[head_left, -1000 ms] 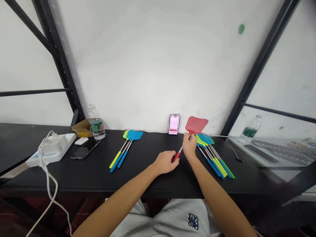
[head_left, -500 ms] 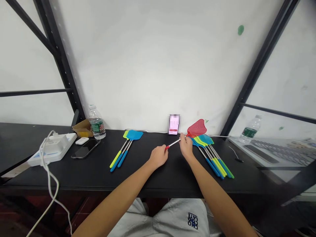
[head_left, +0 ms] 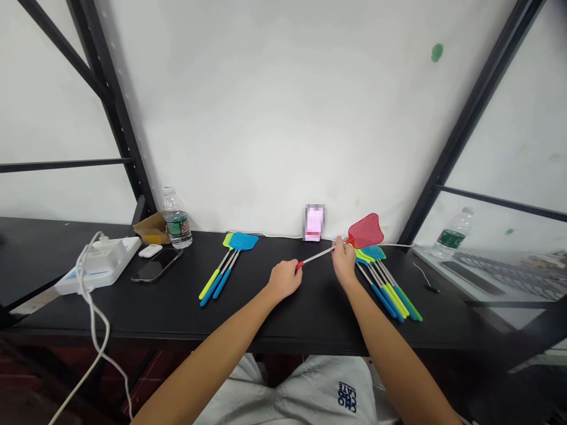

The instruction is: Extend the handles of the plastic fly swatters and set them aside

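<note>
A red fly swatter [head_left: 365, 231] is held over the black table [head_left: 133, 307], its metal rod running left to a red grip. My left hand [head_left: 284, 278] is closed round that red grip. My right hand [head_left: 344, 257] pinches the rod just below the red head. Under and to the right of my right hand lies a pile of several swatters [head_left: 384, 277] with blue, yellow-green and green handles. A smaller group of three swatters [head_left: 227, 264] with blue and yellow-green heads lies left of my left hand.
A water bottle [head_left: 176, 218], a small cardboard box [head_left: 153, 229], a white earbud case [head_left: 149, 250], a dark phone [head_left: 156, 265] and a white power strip [head_left: 97, 260] with cable sit at the left. A pink standing item [head_left: 314, 222] is by the wall. Another bottle [head_left: 452, 234] and a keyboard [head_left: 509, 268] are on the right.
The red swatter has tilted from upright to nearly level and its rod now spans farther between my hands. My right hand slid up the rod toward the head.
</note>
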`<move>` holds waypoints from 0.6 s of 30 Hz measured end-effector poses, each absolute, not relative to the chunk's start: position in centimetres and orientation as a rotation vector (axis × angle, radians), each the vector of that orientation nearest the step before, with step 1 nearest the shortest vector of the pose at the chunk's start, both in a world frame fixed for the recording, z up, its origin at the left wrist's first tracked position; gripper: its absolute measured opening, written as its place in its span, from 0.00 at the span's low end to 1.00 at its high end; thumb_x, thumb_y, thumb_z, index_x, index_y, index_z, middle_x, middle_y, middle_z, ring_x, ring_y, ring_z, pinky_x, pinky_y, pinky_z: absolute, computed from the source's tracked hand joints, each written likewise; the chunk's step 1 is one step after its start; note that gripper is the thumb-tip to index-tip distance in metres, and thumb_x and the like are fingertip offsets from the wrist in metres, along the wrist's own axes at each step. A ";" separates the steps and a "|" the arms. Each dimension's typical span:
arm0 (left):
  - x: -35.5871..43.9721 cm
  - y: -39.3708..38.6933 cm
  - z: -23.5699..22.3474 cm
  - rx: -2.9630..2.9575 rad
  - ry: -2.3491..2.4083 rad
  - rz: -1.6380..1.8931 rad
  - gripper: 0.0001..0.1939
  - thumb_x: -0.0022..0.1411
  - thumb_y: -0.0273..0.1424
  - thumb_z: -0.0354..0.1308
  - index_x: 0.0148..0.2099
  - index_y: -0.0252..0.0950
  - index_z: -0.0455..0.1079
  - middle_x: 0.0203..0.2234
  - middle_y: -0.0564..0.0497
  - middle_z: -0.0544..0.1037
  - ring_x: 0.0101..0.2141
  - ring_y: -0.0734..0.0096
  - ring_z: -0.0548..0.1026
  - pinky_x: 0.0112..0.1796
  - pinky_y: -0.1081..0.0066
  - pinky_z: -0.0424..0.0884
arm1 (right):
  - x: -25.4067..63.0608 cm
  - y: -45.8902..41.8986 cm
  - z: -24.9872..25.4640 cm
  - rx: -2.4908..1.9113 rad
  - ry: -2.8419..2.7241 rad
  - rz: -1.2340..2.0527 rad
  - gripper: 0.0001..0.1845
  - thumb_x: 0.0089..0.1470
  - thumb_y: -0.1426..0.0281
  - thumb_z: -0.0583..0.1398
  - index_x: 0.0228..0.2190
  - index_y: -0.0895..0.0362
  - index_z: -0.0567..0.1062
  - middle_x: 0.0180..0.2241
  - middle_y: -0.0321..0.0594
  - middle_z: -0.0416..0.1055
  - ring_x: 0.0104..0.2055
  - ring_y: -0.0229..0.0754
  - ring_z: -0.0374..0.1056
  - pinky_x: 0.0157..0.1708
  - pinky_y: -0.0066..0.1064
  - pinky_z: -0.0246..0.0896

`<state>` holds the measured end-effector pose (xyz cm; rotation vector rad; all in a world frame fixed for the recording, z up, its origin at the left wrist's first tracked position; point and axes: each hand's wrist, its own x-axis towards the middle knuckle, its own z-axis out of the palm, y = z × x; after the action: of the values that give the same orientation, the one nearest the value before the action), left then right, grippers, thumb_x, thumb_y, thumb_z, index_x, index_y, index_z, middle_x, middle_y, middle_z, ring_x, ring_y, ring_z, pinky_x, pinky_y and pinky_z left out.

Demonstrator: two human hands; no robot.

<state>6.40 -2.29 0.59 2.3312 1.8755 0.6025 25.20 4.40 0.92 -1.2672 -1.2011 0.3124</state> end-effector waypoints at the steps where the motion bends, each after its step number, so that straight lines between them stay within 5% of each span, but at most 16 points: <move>1: 6.4 -2.3 0.6 2.328 1.879 0.602 0.15 0.68 0.37 0.43 0.39 0.38 0.70 0.34 0.44 0.78 0.36 0.62 0.76 0.37 0.67 0.66 | 25.1 4.4 0.9 -1.270 -1.211 0.310 0.33 0.58 0.45 0.45 0.21 0.57 0.70 0.16 0.43 0.66 0.26 0.47 0.65 0.27 0.33 0.57; 18: 6.3 -1.9 0.0 2.356 1.869 0.659 0.15 0.68 0.39 0.43 0.38 0.38 0.68 0.34 0.44 0.77 0.36 0.61 0.76 0.36 0.67 0.65 | 23.4 3.7 -0.1 -1.293 -1.413 0.378 0.31 0.61 0.48 0.47 0.15 0.54 0.63 0.16 0.41 0.66 0.22 0.43 0.62 0.25 0.31 0.52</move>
<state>6.28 -1.89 -0.03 2.3557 1.8687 0.6585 23.43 3.72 -0.06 -1.2927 -1.4130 0.3779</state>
